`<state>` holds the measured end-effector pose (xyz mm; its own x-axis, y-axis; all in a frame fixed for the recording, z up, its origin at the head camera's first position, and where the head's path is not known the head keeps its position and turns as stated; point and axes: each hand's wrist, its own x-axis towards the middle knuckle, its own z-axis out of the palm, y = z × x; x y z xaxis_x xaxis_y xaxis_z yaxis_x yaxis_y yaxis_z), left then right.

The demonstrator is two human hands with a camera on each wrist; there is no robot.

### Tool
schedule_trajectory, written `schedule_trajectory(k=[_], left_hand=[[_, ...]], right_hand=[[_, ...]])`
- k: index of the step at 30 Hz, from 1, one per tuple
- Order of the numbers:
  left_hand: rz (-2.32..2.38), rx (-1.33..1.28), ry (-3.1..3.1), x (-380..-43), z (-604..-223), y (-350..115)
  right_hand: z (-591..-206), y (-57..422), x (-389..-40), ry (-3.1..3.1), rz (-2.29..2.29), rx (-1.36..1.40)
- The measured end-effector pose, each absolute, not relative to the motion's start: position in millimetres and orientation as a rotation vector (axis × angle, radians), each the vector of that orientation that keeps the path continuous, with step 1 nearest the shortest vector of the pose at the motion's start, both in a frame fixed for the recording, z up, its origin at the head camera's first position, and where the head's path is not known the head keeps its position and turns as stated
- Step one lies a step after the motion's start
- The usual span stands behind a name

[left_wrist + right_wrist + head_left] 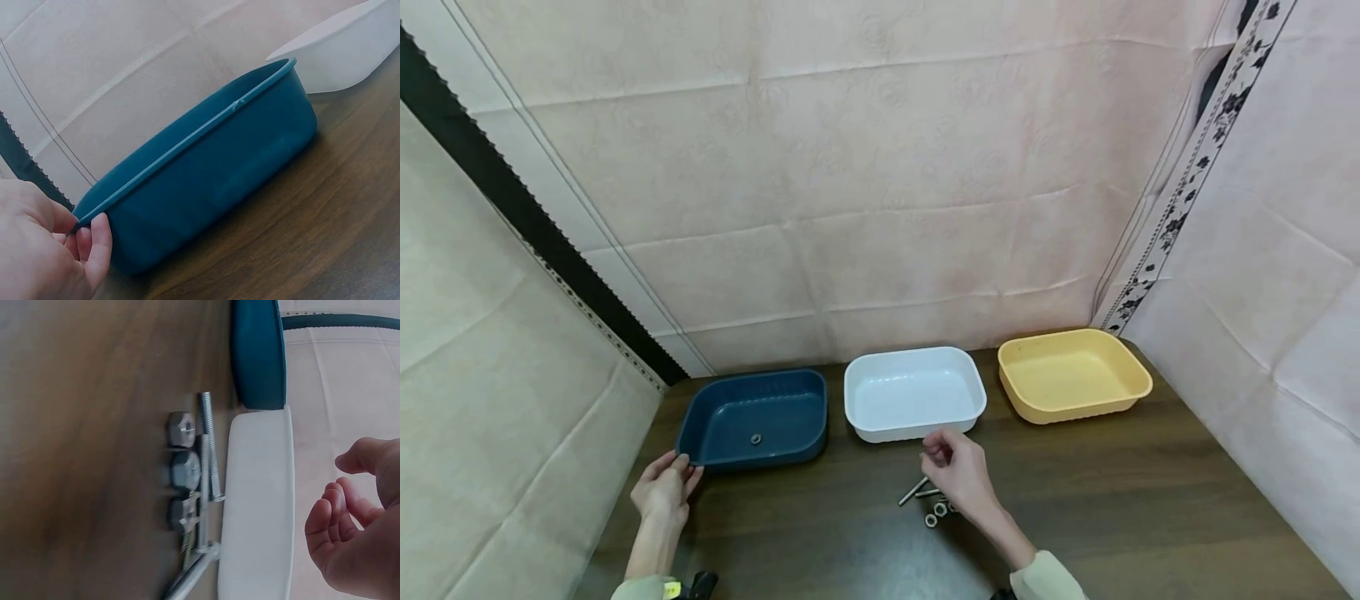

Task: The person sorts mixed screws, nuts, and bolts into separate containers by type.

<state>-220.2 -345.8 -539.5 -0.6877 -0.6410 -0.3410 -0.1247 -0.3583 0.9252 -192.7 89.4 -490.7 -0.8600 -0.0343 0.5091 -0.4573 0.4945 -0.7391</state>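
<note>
My left hand (662, 492) pinches the near left corner of a dark blue tray (206, 169) by its rim, thumb on one side and fingers on the other. One hex nut (756, 439) lies inside that tray. Over the table, just in front of the white tray (883, 434), my right hand (961, 473) hovers with loosely bent fingers. Its thumb and fingertips (319, 515) stand apart in the right wrist view, and nothing shows between them. Beneath it lie several metal bolts (209, 450) and hex nuts (185, 470) in a small group, partly hidden by the hand in the head view.
A yellow tray (1075, 379) stands at the right end of the row, beside the white one. All three trays sit along the back of the brown wooden table (820, 533). Pale cloth walls (880, 183) rise behind and at both sides.
</note>
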Motion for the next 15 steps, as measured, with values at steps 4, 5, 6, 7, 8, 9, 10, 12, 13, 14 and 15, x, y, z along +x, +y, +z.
schedule_trajectory(k=[4, 5, 6, 7, 8, 9, 10, 12, 13, 14, 15], left_hand=[[-2.106, 1.025, -1.561, -206, -512, -331], [-2.110, 1.021, -1.555, -206, -514, -332], [-2.106, 1.029, -1.573, -208, -517, -333], [-2.105, 1.019, -1.580, -209, -521, -336], [-2.106, 1.021, -1.574, -212, -529, -340], [-2.113, 1.018, -1.557, -216, -537, -345], [-2.114, 1.012, -1.547, -220, -546, -350], [-2.107, 0.998, -1.546, -226, -559, -357], [-2.124, 0.983, -1.521, -229, -566, -361], [-2.122, 0.989, -1.506, -231, -569, -363], [-2.117, 0.991, -1.515, -231, -569, -363]], right_hand=[[-500, 96, -184, -2.321, 1.313, 0.368], [-502, 98, -182, -2.326, 1.310, 0.353], [-503, 99, -180, -2.329, 1.311, 0.339], [-505, 101, -177, -2.334, 1.313, 0.326], [-507, 103, -175, -2.340, 1.317, 0.312], [-509, 105, -173, -2.344, 1.316, 0.300], [-511, 107, -171, -2.347, 1.315, 0.289], [-515, 110, -168, -2.356, 1.310, 0.273], [-517, 111, -167, -2.364, 1.308, 0.260], [-519, 113, -166, -2.373, 1.304, 0.245], [-520, 114, -164, -2.382, 1.303, 0.228]])
